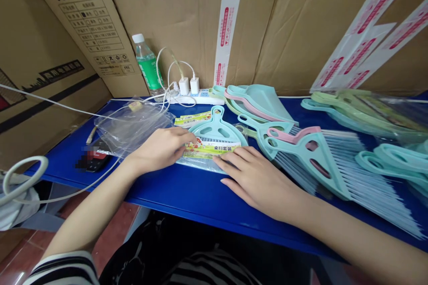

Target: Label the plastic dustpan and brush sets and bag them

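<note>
A light-blue dustpan and brush set [217, 121] lies in front of me, its handle pointing away. Across its lower part rests a green and yellow label card [219, 148], with clear plastic film [203, 163] showing beneath. At the card's left end, my left hand [163, 146] is closed, fingers bent around that edge; its thumb is partly hidden. My right hand [256, 176] lies over the card's right end, fingers stretched and a little apart, fingertips touching it. Behind the left hand are more label cards [193, 119].
Clear plastic bags [133, 124] and a dark phone-like object [95, 156] lie left on the blue table [187, 207]. Loose brushes [314, 156], stacked dustpans [261, 100] and bagged sets [364, 111] are right. A power strip [200, 97], white cables and a bottle [149, 67] stand behind.
</note>
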### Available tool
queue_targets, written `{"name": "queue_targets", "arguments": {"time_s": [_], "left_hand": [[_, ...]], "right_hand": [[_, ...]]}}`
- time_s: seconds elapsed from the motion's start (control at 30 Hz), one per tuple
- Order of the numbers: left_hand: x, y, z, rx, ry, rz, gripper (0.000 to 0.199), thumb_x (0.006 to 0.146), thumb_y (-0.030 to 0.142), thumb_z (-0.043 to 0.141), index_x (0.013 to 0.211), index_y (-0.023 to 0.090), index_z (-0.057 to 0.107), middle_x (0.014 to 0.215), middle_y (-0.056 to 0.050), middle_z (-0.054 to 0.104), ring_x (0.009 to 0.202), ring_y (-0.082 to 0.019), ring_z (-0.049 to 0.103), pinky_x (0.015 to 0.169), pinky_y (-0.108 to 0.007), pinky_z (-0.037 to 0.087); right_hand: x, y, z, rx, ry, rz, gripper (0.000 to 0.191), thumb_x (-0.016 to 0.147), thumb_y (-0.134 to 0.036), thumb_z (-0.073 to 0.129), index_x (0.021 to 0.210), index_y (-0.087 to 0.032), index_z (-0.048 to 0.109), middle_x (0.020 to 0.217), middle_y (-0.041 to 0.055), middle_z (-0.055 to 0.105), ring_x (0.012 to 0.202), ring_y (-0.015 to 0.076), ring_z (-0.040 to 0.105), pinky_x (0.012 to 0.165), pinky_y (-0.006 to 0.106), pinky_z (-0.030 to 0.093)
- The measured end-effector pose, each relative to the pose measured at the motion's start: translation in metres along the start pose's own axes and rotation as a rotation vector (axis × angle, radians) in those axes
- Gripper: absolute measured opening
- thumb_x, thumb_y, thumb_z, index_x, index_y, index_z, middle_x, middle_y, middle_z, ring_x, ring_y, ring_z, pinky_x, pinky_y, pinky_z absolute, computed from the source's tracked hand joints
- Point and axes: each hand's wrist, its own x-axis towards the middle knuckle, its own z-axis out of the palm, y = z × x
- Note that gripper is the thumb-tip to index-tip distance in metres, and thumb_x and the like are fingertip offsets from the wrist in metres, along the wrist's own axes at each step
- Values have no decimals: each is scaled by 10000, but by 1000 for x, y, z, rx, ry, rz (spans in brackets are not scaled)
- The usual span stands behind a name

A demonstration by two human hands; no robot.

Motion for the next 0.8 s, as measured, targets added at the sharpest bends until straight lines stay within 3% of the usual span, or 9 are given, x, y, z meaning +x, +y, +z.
{"name": "queue_targets", "arguments": {"time_s": [0.1,0.17,0.43,0.8], "left_hand": [[4,11,8,-86,25,211,295,911,116,433,1115,205,626,960,-47,685,878,-178,651,750,-279,497],[6,15,12,-127,11,254,300,947,159,425,1177,197,613,980,-50,692,866,-175,658,743,-274,501],[5,11,10,-52,-89,199,337,962,226,461,1251,246,634,898,-49,664,721,-153,642,607,-241,468],[6,9,-1,-65,-112,130,407,846,81,515,1124,294,722,870,-16,736,826,-164,646,693,-256,483]], "right_hand": [[0,0,0,9,-3,11,322,953,-261,488,1172,-94,654,1010,128,697,942,264,570,813,414,467],[0,-1,1,5,8,14,316,952,-253,485,1147,-79,661,989,127,696,925,262,568,815,408,464],[2,-2,-1,-18,20,35,313,949,-250,498,1147,-75,665,977,120,699,909,254,552,778,379,401],[3,3,-10,-90,46,101,163,890,-227,608,966,-173,742,818,76,640,828,234,516,675,329,301]]}}
